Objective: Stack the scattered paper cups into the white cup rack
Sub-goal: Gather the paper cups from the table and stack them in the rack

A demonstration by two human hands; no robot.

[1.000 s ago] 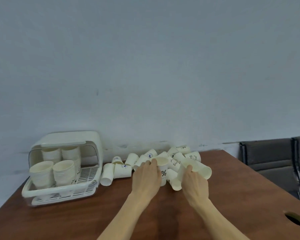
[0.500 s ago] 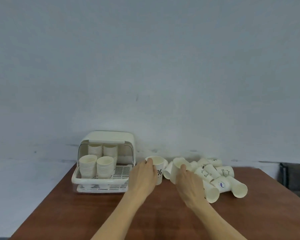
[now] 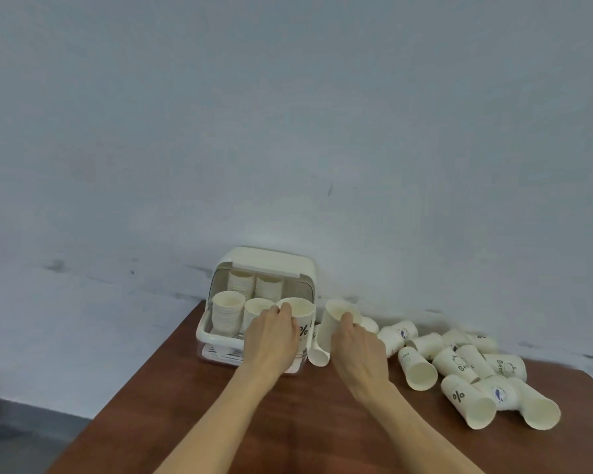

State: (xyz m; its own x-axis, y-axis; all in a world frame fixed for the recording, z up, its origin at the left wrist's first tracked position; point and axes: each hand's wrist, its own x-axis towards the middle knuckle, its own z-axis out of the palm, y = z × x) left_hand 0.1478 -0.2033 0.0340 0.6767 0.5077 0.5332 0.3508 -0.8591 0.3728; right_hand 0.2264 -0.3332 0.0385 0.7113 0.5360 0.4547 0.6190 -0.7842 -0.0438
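Both hands were busy at this point, each with its own paper cup. The left hand (image 3: 271, 340) had its fingers curled round an upright cup with a percent sign (image 3: 300, 319) printed on it, held right in front of the white cup rack (image 3: 220, 336) just left of the frame's center. The right hand (image 3: 358, 350) gripped a plain cup (image 3: 336, 323) that leaned a bit to the left, open mouth up, just to the right of the first one. The two held cups were near each other but not touching, as far as I could tell.

The rack sat at the back left corner of the brown table (image 3: 305, 432), up against the pale wall (image 3: 288, 131), with its lid (image 3: 271, 261) flipped up. Inside were four stacks of cups (image 3: 225, 314), two in front and two behind.

One more cup (image 3: 317, 352) lay tipped between the hands, right beside the rack's corner. The rest of the loose cups (image 3: 459, 371) were lying on their sides in a messy pile at the right of the frame, some with blue logos, one with a percent sign, a few with their open ends facing the camera. Both bare forearms came up from the bottom edge of the frame.
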